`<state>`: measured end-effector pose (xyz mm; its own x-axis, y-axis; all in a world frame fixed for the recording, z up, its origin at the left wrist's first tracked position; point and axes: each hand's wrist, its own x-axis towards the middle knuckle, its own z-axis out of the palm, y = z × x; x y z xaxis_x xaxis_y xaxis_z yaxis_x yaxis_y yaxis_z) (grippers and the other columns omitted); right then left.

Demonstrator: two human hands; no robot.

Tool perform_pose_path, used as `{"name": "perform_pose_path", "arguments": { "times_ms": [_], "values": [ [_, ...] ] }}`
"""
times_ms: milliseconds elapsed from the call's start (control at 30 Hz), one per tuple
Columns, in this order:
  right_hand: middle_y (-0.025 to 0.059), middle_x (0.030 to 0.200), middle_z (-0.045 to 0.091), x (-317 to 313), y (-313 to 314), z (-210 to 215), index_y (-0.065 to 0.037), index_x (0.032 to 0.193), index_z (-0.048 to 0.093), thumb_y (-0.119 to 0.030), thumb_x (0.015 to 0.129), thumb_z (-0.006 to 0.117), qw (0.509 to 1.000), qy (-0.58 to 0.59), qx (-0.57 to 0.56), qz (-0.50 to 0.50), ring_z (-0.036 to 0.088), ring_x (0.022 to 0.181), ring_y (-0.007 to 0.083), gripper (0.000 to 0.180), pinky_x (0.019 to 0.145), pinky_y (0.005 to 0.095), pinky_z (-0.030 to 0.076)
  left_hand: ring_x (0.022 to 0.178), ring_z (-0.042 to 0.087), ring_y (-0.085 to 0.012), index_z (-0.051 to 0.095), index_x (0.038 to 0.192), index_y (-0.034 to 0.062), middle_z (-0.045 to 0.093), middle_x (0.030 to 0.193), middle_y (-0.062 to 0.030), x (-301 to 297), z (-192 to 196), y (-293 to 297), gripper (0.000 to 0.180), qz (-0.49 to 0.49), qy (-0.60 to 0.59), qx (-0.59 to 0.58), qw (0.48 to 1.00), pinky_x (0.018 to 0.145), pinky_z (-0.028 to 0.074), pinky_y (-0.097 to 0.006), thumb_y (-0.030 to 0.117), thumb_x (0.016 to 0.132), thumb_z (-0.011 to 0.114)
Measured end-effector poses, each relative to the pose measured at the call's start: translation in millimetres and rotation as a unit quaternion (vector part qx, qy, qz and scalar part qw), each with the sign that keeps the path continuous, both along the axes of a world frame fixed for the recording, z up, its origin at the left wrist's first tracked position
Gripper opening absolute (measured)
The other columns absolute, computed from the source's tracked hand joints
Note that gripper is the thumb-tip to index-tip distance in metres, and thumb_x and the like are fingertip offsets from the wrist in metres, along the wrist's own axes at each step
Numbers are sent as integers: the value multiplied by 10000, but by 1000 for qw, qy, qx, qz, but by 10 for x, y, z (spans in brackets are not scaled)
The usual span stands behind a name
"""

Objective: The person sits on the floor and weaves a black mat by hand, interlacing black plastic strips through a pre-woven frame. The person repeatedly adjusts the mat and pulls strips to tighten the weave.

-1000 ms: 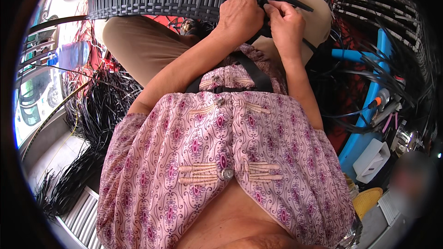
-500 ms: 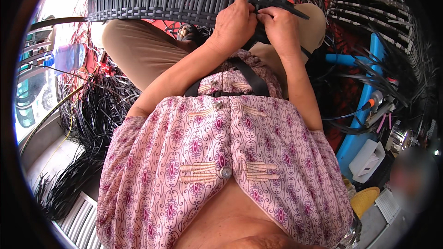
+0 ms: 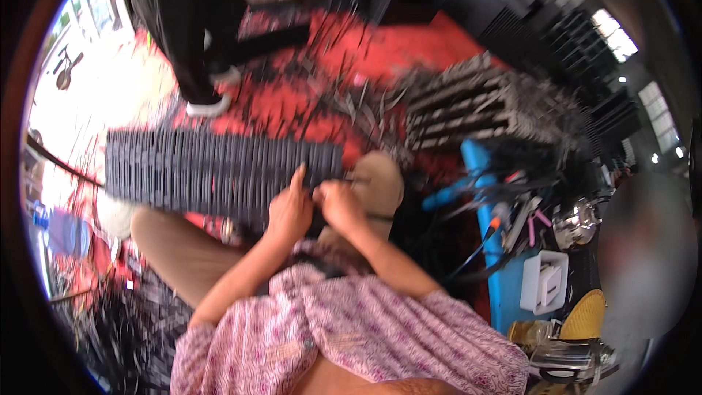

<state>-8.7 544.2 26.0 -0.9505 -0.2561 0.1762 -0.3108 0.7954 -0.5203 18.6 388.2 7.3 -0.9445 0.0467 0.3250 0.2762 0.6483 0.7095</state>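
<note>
At the centre of the frame, the left hand (image 3: 290, 213) and right hand (image 3: 341, 203) meet at the right end of a long black ribbed panel (image 3: 219, 172) that stretches from the left of the frame across the person's lap. The left fingers (image 3: 297, 178) curl against the panel's edge; the right hand is clenched beside it, though what it pinches is too blurred to tell. Right of the hands lie blue tools (image 3: 457, 192), and another person's dark legs (image 3: 186, 44) stand at upper left on the red floor (image 3: 380, 51).

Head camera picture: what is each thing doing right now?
Black ribbed panel: lying flat across the lap, right end being worked on.
Left hand: pressed on the panel's right end.
Right hand: fingers curled, touching the left hand.
White box: resting on the blue bench.
</note>
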Motion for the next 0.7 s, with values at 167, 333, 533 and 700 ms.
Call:
{"name": "perform_pose_path", "arguments": {
  "times_ms": [167,333,533,700],
  "values": [
    [217,843,724,59,64,290,-33,875,737,-186,877,734,998,-26,-44,44,718,828,412,153,754,517,561,839,726,-384,382,1542,43,750,917,-157,107,224,4,684,2,-74,5,997,749,574,-499,73,892,596],
    [188,859,739,152,42,284,-54,896,749,-183,867,742,996,-24,-78,24,727,838,390,132,757,494,566,826,728,-396,470,1449,40,748,897,-172,130,262,-30,574,1,-58,82,995,757,572,-494,41,891,609],
    [159,837,745,246,10,180,-34,1057,647,-131,845,792,987,-13,-156,-28,736,796,367,274,716,462,571,783,742,-310,520,1381,26,744,859,-151,175,269,-68,536,-9,-68,208,976,723,579,-407,5,873,688],
    [141,800,728,229,65,132,-53,1089,596,-114,838,808,987,19,-160,10,736,755,348,335,662,449,567,764,724,-190,565,1332,24,752,858,-110,161,283,-61,481,-6,-95,279,956,729,569,-332,-11,875,710]
  ]
}}
